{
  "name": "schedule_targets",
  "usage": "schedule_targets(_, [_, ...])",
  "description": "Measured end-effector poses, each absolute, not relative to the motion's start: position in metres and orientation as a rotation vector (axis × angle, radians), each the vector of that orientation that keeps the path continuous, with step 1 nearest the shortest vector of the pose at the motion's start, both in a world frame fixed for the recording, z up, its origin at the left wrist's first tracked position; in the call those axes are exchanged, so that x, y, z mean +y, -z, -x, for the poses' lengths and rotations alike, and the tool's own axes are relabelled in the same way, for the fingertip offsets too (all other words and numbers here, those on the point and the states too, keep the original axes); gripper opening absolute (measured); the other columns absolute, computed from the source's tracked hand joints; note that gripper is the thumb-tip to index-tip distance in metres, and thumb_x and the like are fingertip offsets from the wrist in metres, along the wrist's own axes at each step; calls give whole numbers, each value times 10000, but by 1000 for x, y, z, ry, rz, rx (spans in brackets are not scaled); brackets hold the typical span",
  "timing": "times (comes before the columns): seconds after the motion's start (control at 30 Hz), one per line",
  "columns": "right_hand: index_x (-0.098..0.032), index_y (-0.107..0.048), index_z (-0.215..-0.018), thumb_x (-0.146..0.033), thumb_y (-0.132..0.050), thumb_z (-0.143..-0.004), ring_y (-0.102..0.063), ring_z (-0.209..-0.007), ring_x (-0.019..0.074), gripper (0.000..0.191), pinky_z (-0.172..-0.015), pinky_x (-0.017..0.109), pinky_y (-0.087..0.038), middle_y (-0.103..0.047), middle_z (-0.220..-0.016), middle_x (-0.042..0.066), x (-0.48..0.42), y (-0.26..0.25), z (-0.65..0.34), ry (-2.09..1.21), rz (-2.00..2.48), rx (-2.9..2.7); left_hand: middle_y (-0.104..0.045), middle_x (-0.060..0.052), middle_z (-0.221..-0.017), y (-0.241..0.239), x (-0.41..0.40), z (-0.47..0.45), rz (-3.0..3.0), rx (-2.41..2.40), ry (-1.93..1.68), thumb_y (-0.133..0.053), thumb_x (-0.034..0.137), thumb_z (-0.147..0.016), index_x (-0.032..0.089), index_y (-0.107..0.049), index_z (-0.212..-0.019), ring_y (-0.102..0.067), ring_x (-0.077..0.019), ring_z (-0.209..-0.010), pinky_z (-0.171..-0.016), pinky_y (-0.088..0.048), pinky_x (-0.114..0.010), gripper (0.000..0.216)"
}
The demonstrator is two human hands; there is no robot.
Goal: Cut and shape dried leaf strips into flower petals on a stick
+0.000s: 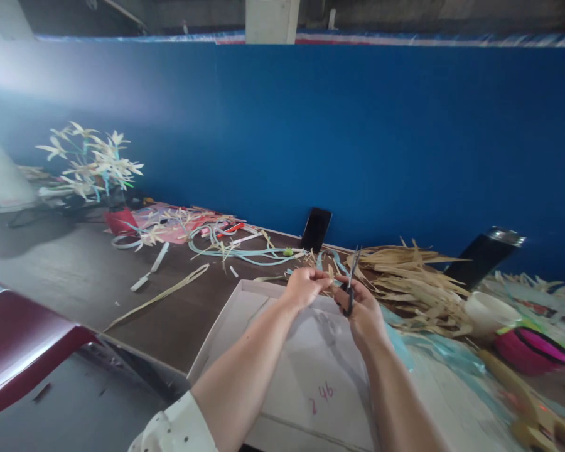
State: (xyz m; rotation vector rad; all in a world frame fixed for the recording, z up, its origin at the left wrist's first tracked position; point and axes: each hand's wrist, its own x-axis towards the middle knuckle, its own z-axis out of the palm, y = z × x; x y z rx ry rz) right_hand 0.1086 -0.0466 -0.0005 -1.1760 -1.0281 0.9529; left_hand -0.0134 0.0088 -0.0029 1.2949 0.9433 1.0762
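- White left sleeve (pixel 176 427) at the near edge, scattered with small, dark, roundish dots; it stops above the left forearm (pixel 249 358).
- Left forearm and left hand (pixel 304 289) bare.
- Right forearm (pixel 395 389) and right hand (pixel 365 317) bare too.

One view on record, taken from a head-worn camera above and behind the two forearms (pixel 252 361), which enter from the lower edge. It faces forward and down; the left hand (pixel 306 287) and right hand (pixel 365 314) appear near, just below and right of centre. Coverage is wide, running over the brown tabletop (pixel 188 326) to the blue partition (pixel 263 138) beyond.
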Motion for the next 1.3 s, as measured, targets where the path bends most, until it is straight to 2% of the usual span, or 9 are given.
schedule_targets(0.17, [-213, -615, -987, -413, -754, -550, -491, -584, 128, 500, -471, 230, -315, -577, -683, -14, -46, 2, -110, -991, 1168, -1036, -585, -11, -609, 4, 13, 18, -1316, 983, -1117, -653, 344, -628, 122, -655, -766, -473, -81, -536, -559, -380, -215, 261])
schedule_targets(0.43, [-203, -644, -981, -456, -654, -685, -551, -696, 164, 390, -460, 220, -326, -650, -793, 51, -56, -2, -106, -1222, 1250, -1258, -527, 13, -554, -8, 22, 34, -1179, 922, -1297, -633, 384, -629, 134, -623, -698, -424, -62, -500, -513, -325, -192, 260])
schedule_targets(0.73, [-185, -649, -1039, -468, -640, -692, -531, -619, 160, 448, -494, 242, -339, -601, -629, 17, -57, -1, -104, -1133, 1331, -1452, -526, 10, -572, -14, 19, 34, -1175, 973, -1361, -617, 387, -633, 140, -620, -675, -410, -59, -506, -502, -316, -184, 251])
schedule_targets(0.9, [-185, -650, -1028, -457, -632, -708, -502, -578, 139, 420, -486, 238, -319, -582, -621, 8, -56, 0, -103, -1129, 1308, -1436, -534, 12, -579, -11, 20, 34, -1169, 998, -1356, -621, 386, -624, 143, -619, -666, -407, -57, -502, -506, -311, -190, 247])
schedule_targets(1.3, [-167, -672, -969, -444, -658, -678, -477, -530, 122, 402, -530, 259, -362, -565, -579, -5, -54, 1, -99, -1074, 1326, -1409, -428, 36, -470, -10, 17, 26, -1042, 897, -1368, -603, 342, -653, 133, -573, -626, -322, -41, -426, -440, -220, -196, 212])
